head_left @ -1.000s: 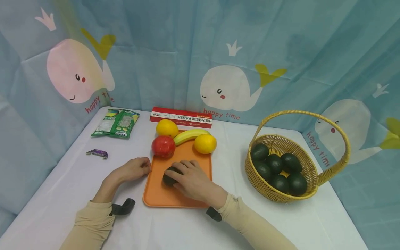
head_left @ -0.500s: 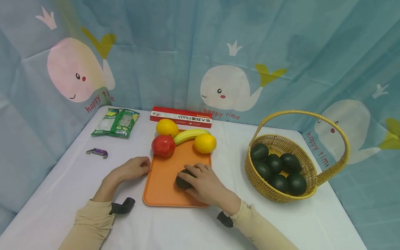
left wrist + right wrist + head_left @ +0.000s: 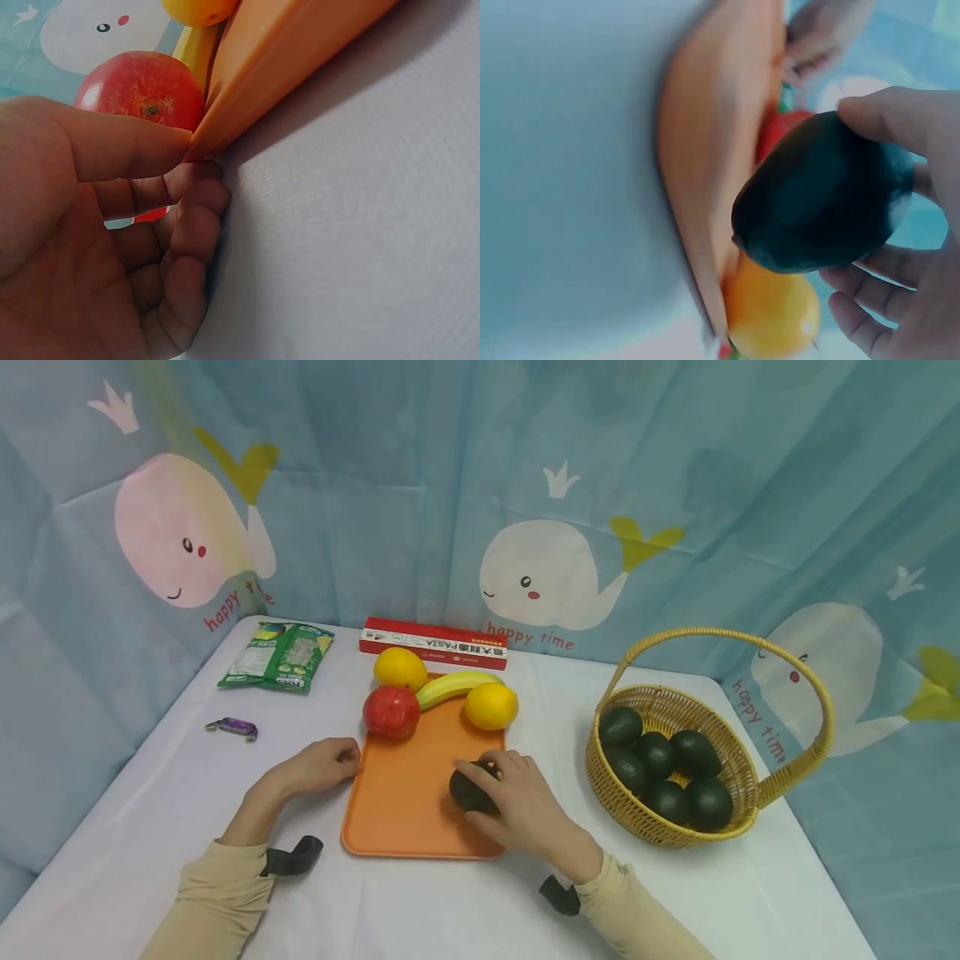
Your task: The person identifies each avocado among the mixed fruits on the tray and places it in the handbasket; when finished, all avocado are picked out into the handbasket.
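My right hand [image 3: 525,802] grips a dark green avocado [image 3: 471,787] above the near right part of the orange tray [image 3: 390,827]. In the right wrist view the avocado [image 3: 821,195] sits between thumb and fingers, apart from the tray. At the tray's left edge, my left hand [image 3: 318,767] pinches the rim; the left wrist view has the thumb against the tray's edge [image 3: 247,90] and curled fingers below. On the tray's far end lie a pomegranate [image 3: 392,712], two yellow lemon-like fruits [image 3: 491,706] and a banana [image 3: 457,687].
A yellow wicker basket [image 3: 600,777] with a tall handle stands at the right, holding several avocados [image 3: 708,803]. Behind the tray lies a red pasta box [image 3: 433,643]. A green snack bag [image 3: 277,657] and a purple wrapped candy [image 3: 234,727] are at the left.
My right hand has carried the avocado rightward from the middle of the tray, and it now appears lifted off the surface. The left hand has stayed at the tray's left edge.
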Motion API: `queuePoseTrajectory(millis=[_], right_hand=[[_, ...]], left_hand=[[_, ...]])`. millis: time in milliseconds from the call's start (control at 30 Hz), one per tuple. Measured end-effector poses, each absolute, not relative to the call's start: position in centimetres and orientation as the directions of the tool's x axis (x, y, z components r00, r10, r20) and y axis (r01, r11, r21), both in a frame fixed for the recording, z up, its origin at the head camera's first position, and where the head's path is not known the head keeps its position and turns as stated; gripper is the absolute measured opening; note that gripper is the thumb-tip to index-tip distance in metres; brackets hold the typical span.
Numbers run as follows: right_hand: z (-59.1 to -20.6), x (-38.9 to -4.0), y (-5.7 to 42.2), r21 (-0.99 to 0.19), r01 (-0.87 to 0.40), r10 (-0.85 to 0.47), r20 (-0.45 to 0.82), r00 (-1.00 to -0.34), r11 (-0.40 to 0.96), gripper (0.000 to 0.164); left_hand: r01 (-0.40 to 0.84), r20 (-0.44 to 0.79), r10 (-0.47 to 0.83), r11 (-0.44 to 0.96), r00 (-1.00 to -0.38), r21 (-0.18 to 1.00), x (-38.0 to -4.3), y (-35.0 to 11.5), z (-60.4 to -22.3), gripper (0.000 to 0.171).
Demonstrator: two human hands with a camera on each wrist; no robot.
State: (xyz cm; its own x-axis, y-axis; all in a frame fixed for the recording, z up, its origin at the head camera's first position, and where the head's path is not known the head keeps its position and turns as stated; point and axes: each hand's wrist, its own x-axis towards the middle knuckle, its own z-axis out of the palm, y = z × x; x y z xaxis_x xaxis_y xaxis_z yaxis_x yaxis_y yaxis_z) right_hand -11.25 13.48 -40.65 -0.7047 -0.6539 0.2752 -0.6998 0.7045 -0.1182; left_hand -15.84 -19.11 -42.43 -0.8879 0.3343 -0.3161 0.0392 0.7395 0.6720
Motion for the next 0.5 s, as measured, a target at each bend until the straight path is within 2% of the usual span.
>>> queuePoseTrajectory(millis=[267, 500], right_hand=[[-37.8, -11.2, 18.7, -0.181, -0.579, -0.457, 0.448, -0.768, 0.795, 0.062], [-36.3, -10.8, 24.0, -0.270, -0.454, -0.286, 0.486, -0.826, 0.849, 0.064]], left_hand=[[0.040, -0.311, 0.336, 0.734, -0.889, 0.678, -15.8, -19.2, -42.5, 0.011], [0.040, -0.311, 0.336, 0.733, -0.889, 0.679, -15.7, -19.2, -42.5, 0.012]])
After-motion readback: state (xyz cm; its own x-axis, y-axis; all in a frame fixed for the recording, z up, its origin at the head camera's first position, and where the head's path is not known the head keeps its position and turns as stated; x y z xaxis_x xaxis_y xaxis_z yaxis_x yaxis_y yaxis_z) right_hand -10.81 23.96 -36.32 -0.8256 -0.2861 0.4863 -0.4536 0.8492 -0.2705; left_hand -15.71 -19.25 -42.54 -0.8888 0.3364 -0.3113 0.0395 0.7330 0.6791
